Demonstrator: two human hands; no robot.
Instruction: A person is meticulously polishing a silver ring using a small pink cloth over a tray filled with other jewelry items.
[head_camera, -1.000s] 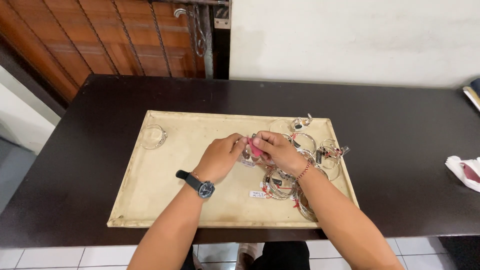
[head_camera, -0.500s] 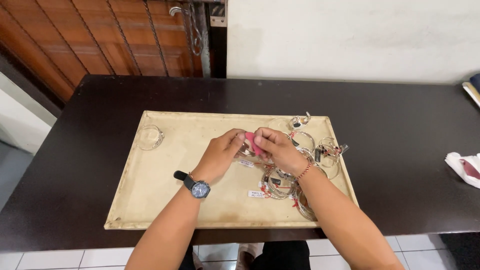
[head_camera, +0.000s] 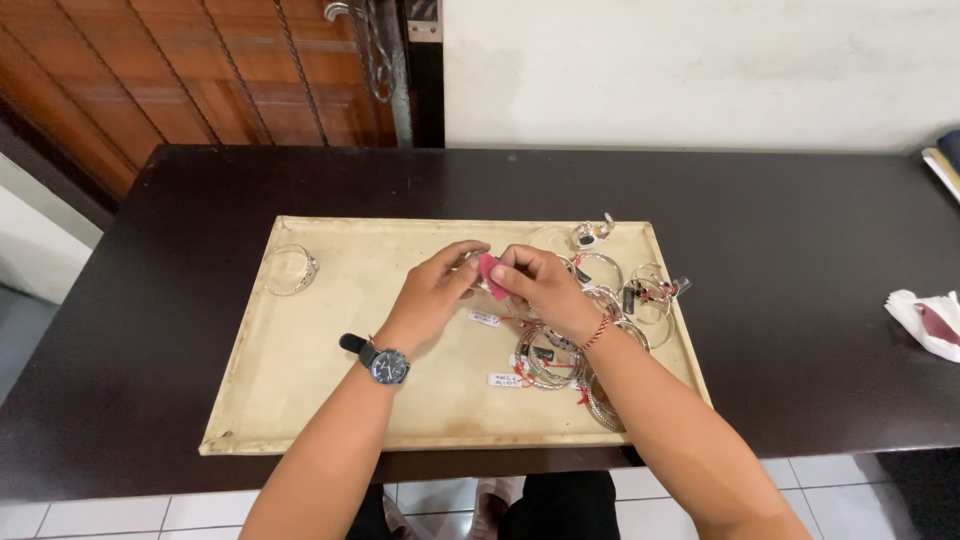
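pinching a small pink cloth (head_camera: 492, 272) in the right hand (head_camera: 540, 288), with the fingers closed round it just above the middle of the tray (head_camera: 330, 340). the left hand (head_camera: 432, 297) sits right up against it, fingertips curled and pressed on something thin and silvery between the two hands, looks like a bracelet but honestly too hidden to say for sure. both hands are touching each other at the fingertips. left wrist has a dark wristwatch (head_camera: 384, 364), right wrist a thin red string band (head_camera: 598, 330).

the tray is a flat beige one lying on a dark worktop (head_camera: 800, 300). right side of the tray holds a pile of silver bangles (head_camera: 600, 330) with little tags, some overlapping, reaching from the far right corner down to the near right edge. one lone bangle (head_camera: 290, 268) sits by itself at the far left of the tray, well apart from the rest. a small white label (head_camera: 484, 319) lies on the tray just near the hands.

off on the right of the worktop there's a crumpled white tissue (head_camera: 925, 318) with something dark red on it.
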